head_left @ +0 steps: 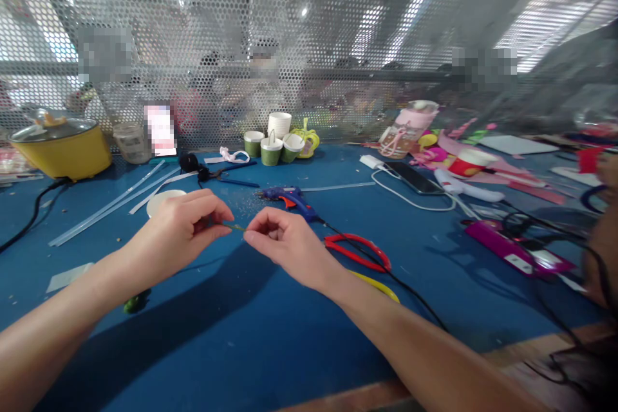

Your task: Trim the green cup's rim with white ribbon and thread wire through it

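Over the middle of the blue table, my left hand (181, 225) and my right hand (284, 241) face each other, fingertips pinched. Between them runs a thin greenish strand (236, 227), like a bit of wire or thread, with an end in each pinch. Its exact kind is too small to tell. Just behind my right hand lies a blue glue gun (294, 198). A white round lid or dish (159, 203) is partly hidden by my left hand. Beneath my left forearm sits a small dark green piece (138, 301), partly covered.
Red handles (360, 252) and a yellow handle (376, 284) lie near my right forearm, crossed by a black cord. Small green cups (271, 151) stand at the back. A yellow pot (62, 148) is far left. A phone (415, 178) and purple power strip (512, 248) lie right.
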`<state>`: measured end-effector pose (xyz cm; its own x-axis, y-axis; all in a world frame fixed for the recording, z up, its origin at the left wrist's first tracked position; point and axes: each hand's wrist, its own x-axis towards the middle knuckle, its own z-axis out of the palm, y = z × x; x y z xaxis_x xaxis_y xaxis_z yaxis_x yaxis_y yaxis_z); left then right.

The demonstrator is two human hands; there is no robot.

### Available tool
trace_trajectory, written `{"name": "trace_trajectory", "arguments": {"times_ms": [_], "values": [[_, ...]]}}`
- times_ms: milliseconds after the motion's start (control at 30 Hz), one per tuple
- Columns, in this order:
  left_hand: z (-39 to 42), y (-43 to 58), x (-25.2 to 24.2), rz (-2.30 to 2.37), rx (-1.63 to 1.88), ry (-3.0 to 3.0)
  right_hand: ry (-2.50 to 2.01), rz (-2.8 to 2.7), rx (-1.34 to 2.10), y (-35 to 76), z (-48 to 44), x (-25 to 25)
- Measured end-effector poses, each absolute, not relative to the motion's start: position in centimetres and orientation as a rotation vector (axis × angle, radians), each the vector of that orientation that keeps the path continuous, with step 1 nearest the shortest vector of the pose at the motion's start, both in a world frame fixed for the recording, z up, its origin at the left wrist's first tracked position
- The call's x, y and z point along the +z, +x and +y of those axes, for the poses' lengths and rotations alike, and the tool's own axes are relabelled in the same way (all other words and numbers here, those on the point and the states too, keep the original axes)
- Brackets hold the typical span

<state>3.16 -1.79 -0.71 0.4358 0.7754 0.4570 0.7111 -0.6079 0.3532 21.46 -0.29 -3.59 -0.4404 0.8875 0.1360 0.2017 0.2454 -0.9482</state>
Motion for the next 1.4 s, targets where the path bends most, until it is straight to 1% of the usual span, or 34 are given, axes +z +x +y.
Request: {"name": "trace_trajectory", "arguments": {"times_ms": [400, 600, 833, 1067, 1200, 1400], "values": [[-1.52, 2.61, -0.47, 1.328, 0.907, 2.583, -0.957, -1.865, 1.243, 21.65, -0.43, -3.43], [-1.51, 2.46, -0.42, 1.339, 0.841, 2.615, -0.960, -1.853, 1.214, 21.77, -0.42, -3.34], [-1.93, 2.72, -0.02, 1.291, 0.823, 2.657, -1.024, -1.870, 1.102, 21.69, -0.36, -3.42], [-1.92, 2.88, -0.15, 1.216, 0.831, 2.673, -0.995, -2.063, 0.863, 21.76, -0.58, -3.81], [-1.72, 2.72, -0.24, 1.236, 0.833, 2.672, -0.965, -2.106, 0.845, 21.85, -0.65, -3.77], [-1.47, 2.54, -0.21, 1.301, 0.805, 2.661, -0.968, -2.025, 0.871, 21.89, -0.62, -3.55]]}}
